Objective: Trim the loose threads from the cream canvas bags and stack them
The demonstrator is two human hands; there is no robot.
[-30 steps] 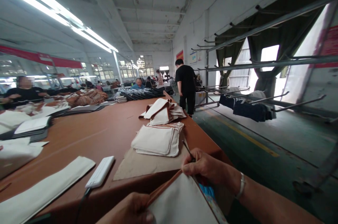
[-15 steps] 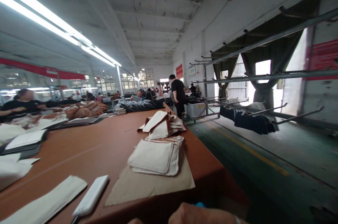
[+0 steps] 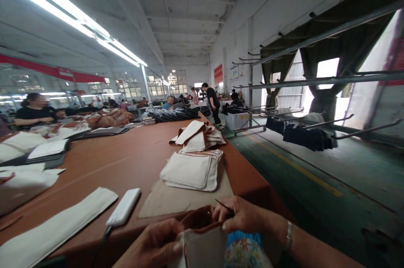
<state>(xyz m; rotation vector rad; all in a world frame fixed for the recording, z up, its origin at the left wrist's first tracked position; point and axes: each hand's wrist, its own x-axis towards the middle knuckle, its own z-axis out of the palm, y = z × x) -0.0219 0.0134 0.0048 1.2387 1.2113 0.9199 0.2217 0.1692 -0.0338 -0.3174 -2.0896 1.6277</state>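
At the bottom of the view, my left hand (image 3: 162, 240) pinches the left edge of a pale fabric piece with a brown upper edge (image 3: 205, 240). My right hand (image 3: 238, 213), with a bracelet at the wrist, closes on the brown edge at the other side. A thin dark pointed tool (image 3: 224, 205) sticks out from its fingers. Beyond my hands, a neat stack of cream pieces (image 3: 189, 171) lies on a beige sheet (image 3: 170, 200). A looser pile of cream and brown pieces (image 3: 197, 135) sits behind that stack.
The brown table (image 3: 126, 167) carries a white power strip (image 3: 123, 208), a long cream strip (image 3: 63, 228) and fabric piles at left. A person in black (image 3: 34, 110) works at far left; another (image 3: 213, 102) stands beyond the table. A metal rack (image 3: 315, 83) holds dark cloth at right.
Both hands have come further into view with the brown-edged fabric and the pointed tool. The view has tilted down and shifted slightly left. The standing person beyond the table now bends forward.
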